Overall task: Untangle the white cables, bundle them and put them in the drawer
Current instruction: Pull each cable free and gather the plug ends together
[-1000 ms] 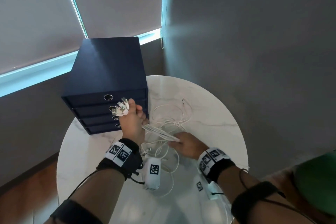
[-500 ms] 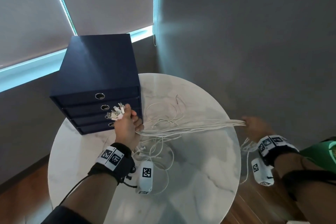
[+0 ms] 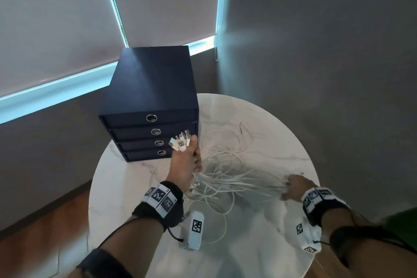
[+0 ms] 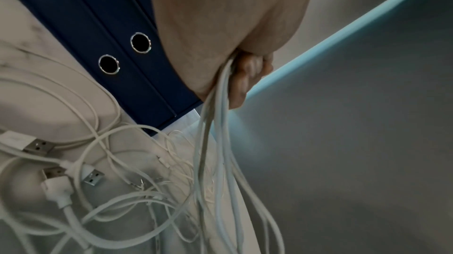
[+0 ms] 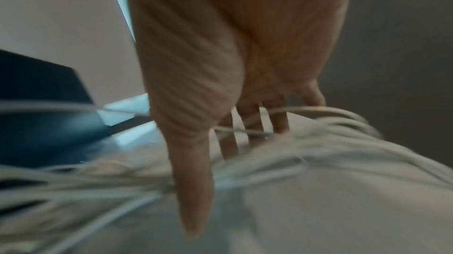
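My left hand (image 3: pixel 187 160) grips a bunch of white cables (image 3: pixel 225 178) in a fist, just in front of the dark blue drawer unit (image 3: pixel 149 97). Their USB plugs (image 3: pixel 179 143) stick out above the fist. In the left wrist view the cables (image 4: pixel 220 161) hang down from the curled fingers (image 4: pixel 245 72) into a loose tangle on the table. My right hand (image 3: pixel 293 189) hovers low over the table's right side. Its blurred fingers (image 5: pixel 245 122) are straight and spread, with cable strands running between them. All drawers of the unit are closed.
The round white marble table (image 3: pixel 259 244) stands in a corner, with a grey wall close on the right and roller blinds behind. A bead chain (image 3: pixel 216 47) hangs by the blind. More loose USB plugs (image 4: pixel 36 144) lie in the tangle. Wooden floor (image 3: pixel 33 232) is at the left.
My right hand drew the cables taut out past the table's right edge, then came back over the table, and the strands now sag. My left hand kept its grip by the drawers.
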Motion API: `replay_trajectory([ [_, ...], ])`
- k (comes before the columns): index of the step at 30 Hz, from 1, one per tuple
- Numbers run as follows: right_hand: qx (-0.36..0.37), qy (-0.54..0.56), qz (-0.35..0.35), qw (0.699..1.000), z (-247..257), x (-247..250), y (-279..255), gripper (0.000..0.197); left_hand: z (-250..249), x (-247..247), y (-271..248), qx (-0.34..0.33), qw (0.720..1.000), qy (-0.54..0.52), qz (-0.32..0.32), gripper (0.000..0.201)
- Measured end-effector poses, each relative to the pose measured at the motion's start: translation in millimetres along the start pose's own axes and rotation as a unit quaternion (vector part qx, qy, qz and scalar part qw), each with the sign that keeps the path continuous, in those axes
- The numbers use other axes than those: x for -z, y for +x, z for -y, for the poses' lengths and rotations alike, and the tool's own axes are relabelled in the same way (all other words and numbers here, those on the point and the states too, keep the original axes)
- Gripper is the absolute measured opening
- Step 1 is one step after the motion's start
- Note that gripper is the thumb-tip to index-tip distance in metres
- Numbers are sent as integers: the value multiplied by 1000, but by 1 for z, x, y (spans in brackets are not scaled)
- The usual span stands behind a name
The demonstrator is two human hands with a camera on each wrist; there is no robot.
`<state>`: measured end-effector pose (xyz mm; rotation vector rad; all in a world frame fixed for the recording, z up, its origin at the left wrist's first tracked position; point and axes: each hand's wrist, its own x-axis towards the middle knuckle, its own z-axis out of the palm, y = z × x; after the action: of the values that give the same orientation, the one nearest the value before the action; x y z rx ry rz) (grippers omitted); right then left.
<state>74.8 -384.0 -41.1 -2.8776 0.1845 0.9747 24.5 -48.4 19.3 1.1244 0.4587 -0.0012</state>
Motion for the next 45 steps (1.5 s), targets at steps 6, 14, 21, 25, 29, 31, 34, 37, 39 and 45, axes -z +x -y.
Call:
replay_trajectory([
  [6,273,161,-71,946,116,50,-49,49,6,-6,-6,-68,993,97,25,38],
  [14,464,160,-152,858,215,54,-105,57,6,-9,-14,-124,960,225,112,34],
  [21,522,119,-215,817,221,34,-103,42,12,3,-18,-115,970,182,111,13],
  [25,516,148,-225,813,220,30,-105,45,11,0,-15,-102,968,207,100,14],
  [29,502,116,-253,818,218,32,-100,28,8,-4,-17,-99,952,266,114,24],
  [31,489,111,-283,818,217,34,-100,26,11,-4,-15,-84,953,274,102,29],
  [34,492,39,-294,819,220,31,-105,20,15,-4,-15,-88,959,248,102,7],
  [37,498,49,-244,831,220,33,-107,28,12,-6,-19,-62,968,225,96,18],
  [39,462,178,-208,843,215,37,-107,40,11,-9,-20,-59,970,216,96,26],
  [45,417,365,-3,833,194,-1,-113,44,-4,-8,-14,-13,998,-43,46,26],
])
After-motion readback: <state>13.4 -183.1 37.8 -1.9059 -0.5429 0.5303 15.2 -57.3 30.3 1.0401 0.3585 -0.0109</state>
